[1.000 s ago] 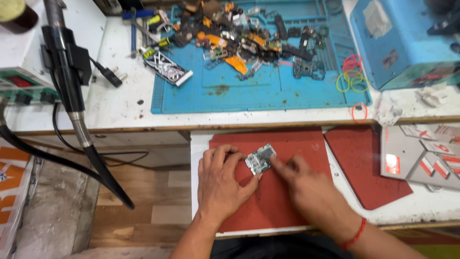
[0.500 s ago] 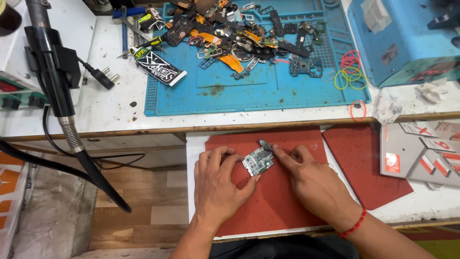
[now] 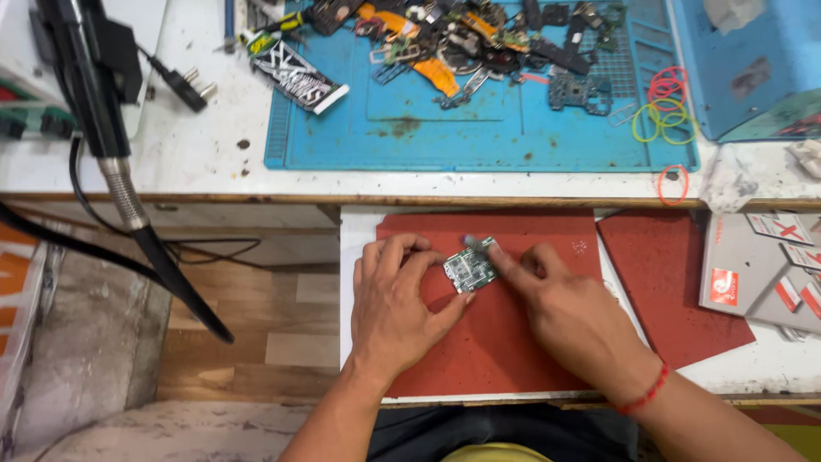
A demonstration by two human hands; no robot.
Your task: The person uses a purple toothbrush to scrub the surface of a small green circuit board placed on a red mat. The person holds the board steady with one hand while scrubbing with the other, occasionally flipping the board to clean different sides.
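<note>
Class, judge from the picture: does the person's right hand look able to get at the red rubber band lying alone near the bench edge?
Probably yes: the red rubber band lies uncovered, with nothing between it and the right hand.

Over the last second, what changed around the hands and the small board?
The right hand shifted slightly, its fingertip now pressing the circuit board's upper right edge. The left hand kept steadying the board on the red mat; nothing was picked up or released.
</note>
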